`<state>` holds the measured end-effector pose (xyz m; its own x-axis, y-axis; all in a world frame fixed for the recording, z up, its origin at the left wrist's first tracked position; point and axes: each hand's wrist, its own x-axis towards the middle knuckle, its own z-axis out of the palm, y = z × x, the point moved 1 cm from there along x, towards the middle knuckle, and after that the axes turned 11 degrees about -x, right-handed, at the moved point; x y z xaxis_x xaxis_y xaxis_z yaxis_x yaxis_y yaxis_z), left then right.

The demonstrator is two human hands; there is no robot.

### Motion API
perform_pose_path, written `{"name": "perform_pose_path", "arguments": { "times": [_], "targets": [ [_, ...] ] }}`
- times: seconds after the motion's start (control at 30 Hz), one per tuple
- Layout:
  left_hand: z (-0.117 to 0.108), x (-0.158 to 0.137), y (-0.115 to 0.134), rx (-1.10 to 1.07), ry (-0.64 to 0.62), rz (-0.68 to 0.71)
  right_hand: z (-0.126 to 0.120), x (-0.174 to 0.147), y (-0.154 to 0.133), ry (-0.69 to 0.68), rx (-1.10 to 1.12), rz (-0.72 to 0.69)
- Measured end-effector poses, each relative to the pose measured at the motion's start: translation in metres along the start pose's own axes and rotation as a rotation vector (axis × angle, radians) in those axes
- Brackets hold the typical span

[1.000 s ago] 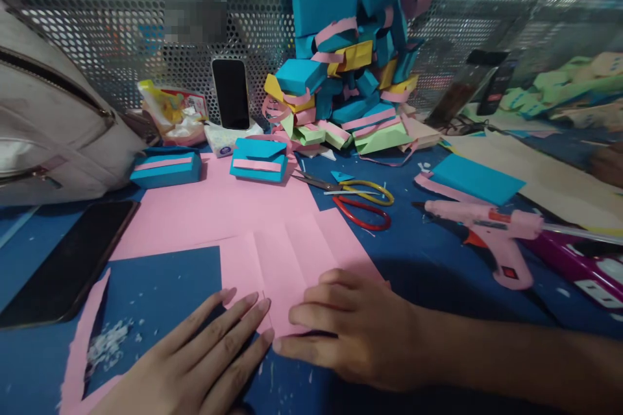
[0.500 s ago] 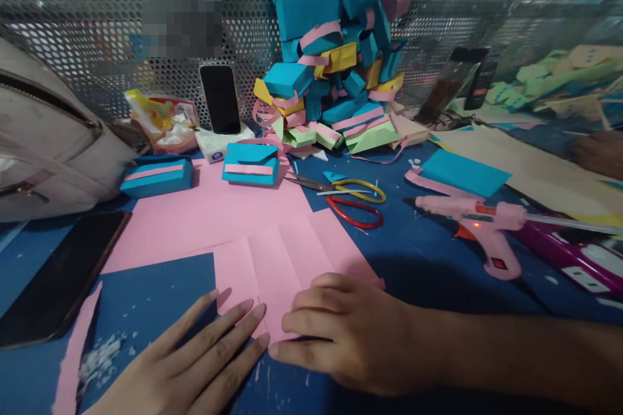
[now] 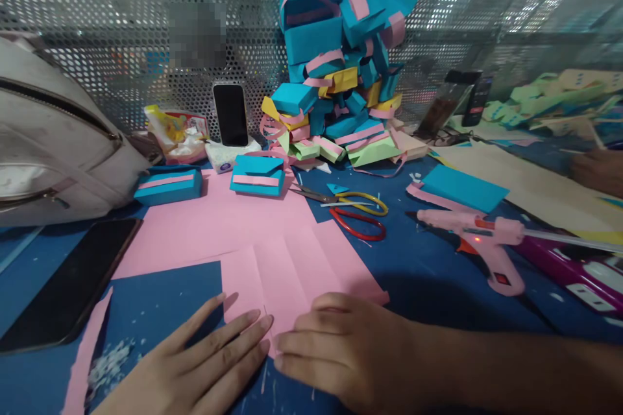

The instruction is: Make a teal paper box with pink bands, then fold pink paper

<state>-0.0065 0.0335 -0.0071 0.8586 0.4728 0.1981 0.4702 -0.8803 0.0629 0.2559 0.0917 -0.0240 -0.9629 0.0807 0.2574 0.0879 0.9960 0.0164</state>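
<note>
A creased sheet of pink paper [image 3: 296,272] lies on the blue table, with several parallel fold lines across it. My left hand [image 3: 195,356] lies flat, fingers spread, their tips on the paper's lower left corner. Across from it, my right hand [image 3: 335,343] is closed at the lower edge, its fingers bent and together on the paper; the thumb is hidden. Behind lies a larger pink sheet [image 3: 195,227], partly overlapped by the creased one. Two small blue paper boxes with pink bands, a left one [image 3: 168,187] and a right one [image 3: 257,176], stand at its far edge.
Scissors [image 3: 357,204] lie beyond the paper. A pink glue gun [image 3: 481,233] with a lit red light rests at right, near a blue card [image 3: 462,188]. At left are a dark phone [image 3: 68,285] and a bag [image 3: 53,142]. Paper boxes [image 3: 335,78] are piled behind.
The right hand's fingers have shifted slightly and drawn closer together at the paper's lower edge. The left hand stays on the paper. The whole view has moved a little down and right.
</note>
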Motion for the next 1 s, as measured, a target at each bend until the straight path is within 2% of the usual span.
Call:
{"name": "perform_pose_path", "arguments": {
  "times": [0.1,0.2,0.37,0.43,0.6,0.77,1.0],
  "targets": [
    [0.004,-0.003,-0.001,-0.045,0.034,-0.055,0.001,0.000,0.001,-0.011,0.009,0.001],
    [0.004,-0.004,-0.005,-0.067,-0.042,0.028,0.001,0.000,0.001,-0.036,0.021,0.008],
    [-0.002,-0.001,-0.010,-0.003,-0.064,0.043,0.000,-0.002,0.001,-0.028,0.028,0.026],
    [-0.005,0.000,-0.011,-0.011,-0.119,0.086,0.000,-0.003,0.002,-0.029,0.041,0.022],
    [-0.016,0.002,-0.014,-0.087,-0.276,0.064,0.001,-0.003,0.002,-0.031,0.067,0.002],
    [-0.020,-0.001,-0.008,-0.081,-0.238,0.026,0.004,0.000,-0.001,0.018,0.052,0.003],
    [-0.013,-0.006,0.001,-0.028,-0.242,0.004,0.001,0.000,-0.004,0.050,0.060,0.003]
  ]
}}
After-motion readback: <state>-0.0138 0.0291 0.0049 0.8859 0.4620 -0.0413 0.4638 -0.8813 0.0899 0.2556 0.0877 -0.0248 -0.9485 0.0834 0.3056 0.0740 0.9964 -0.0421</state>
